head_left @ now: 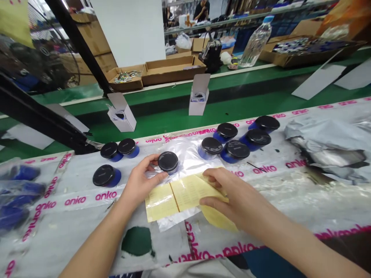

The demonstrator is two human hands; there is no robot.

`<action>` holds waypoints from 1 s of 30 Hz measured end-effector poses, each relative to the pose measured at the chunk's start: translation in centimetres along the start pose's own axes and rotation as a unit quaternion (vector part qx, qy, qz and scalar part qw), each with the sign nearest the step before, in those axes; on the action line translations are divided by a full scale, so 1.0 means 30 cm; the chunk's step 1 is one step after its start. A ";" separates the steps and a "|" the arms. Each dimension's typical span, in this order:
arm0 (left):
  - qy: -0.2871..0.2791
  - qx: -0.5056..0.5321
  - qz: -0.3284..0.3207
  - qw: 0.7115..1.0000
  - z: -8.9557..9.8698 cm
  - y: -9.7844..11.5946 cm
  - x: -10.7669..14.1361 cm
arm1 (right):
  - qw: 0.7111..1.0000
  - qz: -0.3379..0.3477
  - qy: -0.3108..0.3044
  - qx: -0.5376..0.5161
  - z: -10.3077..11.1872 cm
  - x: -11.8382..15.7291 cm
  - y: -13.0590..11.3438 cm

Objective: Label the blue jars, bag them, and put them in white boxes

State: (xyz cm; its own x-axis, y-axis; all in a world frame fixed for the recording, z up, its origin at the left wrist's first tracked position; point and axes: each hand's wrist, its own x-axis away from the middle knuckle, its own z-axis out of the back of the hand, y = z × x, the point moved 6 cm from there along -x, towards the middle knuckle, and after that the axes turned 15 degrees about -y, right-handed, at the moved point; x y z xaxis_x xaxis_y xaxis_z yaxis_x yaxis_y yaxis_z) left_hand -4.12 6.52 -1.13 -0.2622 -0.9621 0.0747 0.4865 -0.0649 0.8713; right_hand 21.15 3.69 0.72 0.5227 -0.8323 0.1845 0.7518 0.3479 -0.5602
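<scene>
Blue jars (106, 177), three: left. Left hand (142, 179): thumb and fingers closed about single jar (168, 162), between groups, presumably steadying it. Sheet (187, 189), yellow: pinched by right hand (223, 191), presumably for control. Five jars (235, 151): clustered right, seemingly out of the way.

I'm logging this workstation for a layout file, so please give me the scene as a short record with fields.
Left hand: at the left side of a black-topped container, firmness of grip unclear
Right hand: holding a yellow sheet
Beside left hand: three black-topped blue containers
Right group: five more such containers
Work surface: grey covering printed "anko" in pink
Beyond: white boxes with raised flaps, on a green surface
Farther back: clear bottle, blue cap
</scene>
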 end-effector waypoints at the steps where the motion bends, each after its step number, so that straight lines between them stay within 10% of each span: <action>1: 0.004 -0.001 0.010 1.000 -0.002 -0.002 0.001 | 1.000 -0.005 0.002 -0.025 -0.024 0.010 0.012; 11: 0.036 -0.127 0.018 0.991 -0.053 0.090 -0.029 | 0.994 -0.001 0.042 -0.097 -0.049 0.014 0.040; 19: -0.246 -0.186 -0.049 0.950 -0.044 0.226 -0.049 | 0.993 0.004 0.049 -0.103 -0.062 0.025 0.048; 25: -0.104 -0.178 -0.051 0.977 -0.061 0.183 -0.082 | 0.991 0.003 0.070 -0.118 -0.058 0.030 0.046; 30: -0.128 -0.197 -0.108 0.966 -0.078 0.223 -0.038 | 0.984 0.003 0.064 -0.164 -0.033 0.039 0.031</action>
State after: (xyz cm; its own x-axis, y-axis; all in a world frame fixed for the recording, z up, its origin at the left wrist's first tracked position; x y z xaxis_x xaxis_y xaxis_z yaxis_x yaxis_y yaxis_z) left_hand 1.38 6.57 3.48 -0.5668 -0.8206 0.0729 0.6628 -0.4016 0.6320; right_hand 22.07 2.62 -0.39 0.4561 -0.8854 0.0899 0.5680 0.2118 -0.7953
